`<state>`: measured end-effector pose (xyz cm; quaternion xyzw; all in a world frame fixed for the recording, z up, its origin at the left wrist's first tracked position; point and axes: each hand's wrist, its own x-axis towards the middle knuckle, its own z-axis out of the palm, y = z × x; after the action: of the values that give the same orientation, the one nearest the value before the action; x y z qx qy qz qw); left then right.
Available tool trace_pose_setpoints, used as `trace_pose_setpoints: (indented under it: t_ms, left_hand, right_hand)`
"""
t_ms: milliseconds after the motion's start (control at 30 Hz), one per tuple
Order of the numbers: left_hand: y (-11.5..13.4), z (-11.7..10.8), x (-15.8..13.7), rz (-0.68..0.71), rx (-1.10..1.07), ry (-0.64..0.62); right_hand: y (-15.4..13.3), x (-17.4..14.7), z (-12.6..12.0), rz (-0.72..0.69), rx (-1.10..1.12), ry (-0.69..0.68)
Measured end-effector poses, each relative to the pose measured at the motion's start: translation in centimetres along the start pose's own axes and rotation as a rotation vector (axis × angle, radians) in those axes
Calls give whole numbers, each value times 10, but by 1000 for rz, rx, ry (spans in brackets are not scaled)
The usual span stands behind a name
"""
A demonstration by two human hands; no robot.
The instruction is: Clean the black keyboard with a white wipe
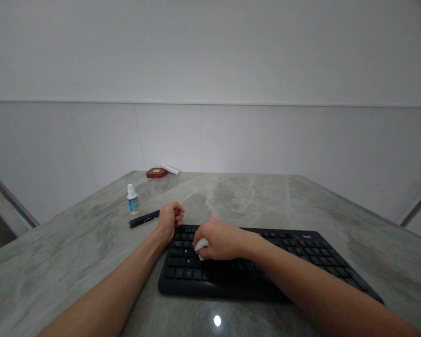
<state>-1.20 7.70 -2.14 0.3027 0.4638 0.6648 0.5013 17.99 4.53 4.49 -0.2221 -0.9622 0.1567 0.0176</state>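
A black keyboard [228, 294] lies on the marbled table in front of me. My right hand [221, 238] is closed round a crumpled white tissue or cloth [201, 244] and presses it down on the keys at the left part of the keyboard. At the keyboard's far left corner, my left hand [170, 221] rests with its fingers curled against the edge. Just left of that hand lies a slim black pen-like thing [143, 219] with a shiny metal strip, its right end hidden behind the hand.
A small white bottle with a blue and yellow label [134, 201] stands on the table [231, 196] at the left. Far back, a reddish-brown box [156, 173] sits beside a thin white bar [170, 169]. A white wall [231, 135] rises behind the table's far edge.
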Motion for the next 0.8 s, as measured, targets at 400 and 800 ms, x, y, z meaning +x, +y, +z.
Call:
trace_pose_setpoints:
  t_ms: [400, 800]
  left_hand:
    - [-2, -1, 2, 10, 10, 21]
    - [-2, 0, 1, 37, 26, 16]
  right_hand:
    - [-2, -12, 3, 24, 31, -13]
    - [3, -25, 9, 39, 82, 0]
